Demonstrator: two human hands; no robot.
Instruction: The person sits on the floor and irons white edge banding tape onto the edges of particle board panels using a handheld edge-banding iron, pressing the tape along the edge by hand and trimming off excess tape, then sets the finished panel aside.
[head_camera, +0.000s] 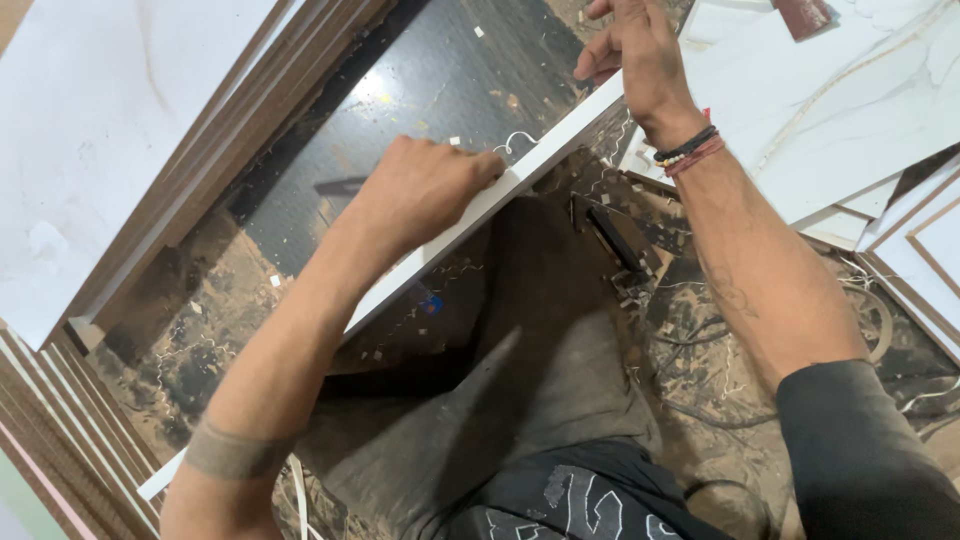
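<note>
Dusty, scuffed floor strewn with curled shavings and small white chips lies under the whole scene, with a glossy black panel on it at the far middle. Fingers of the left hand are curled shut into a fist over the top edge of a long, narrow white board, the knuckles pressing against its smooth face; whether something small sits inside the fist cannot be told. Fingers of the right hand are wrapped around the same board farther along, near its far end, thumb on one side and the rest on the other. That board stands on edge and runs diagonally from the near left corner to the far right, crossing over the person's knee in worn grey trousers. Beaded and red thread bracelets circle the right wrist, and a dark sleeve covers the upper arm. Just beyond the knee a small dark metal tool rests on the floor. Stacked brown-edged boards with pale laminate faces lean at the left, and white marble-patterned sheets with thin veins lie at the far right.
</note>
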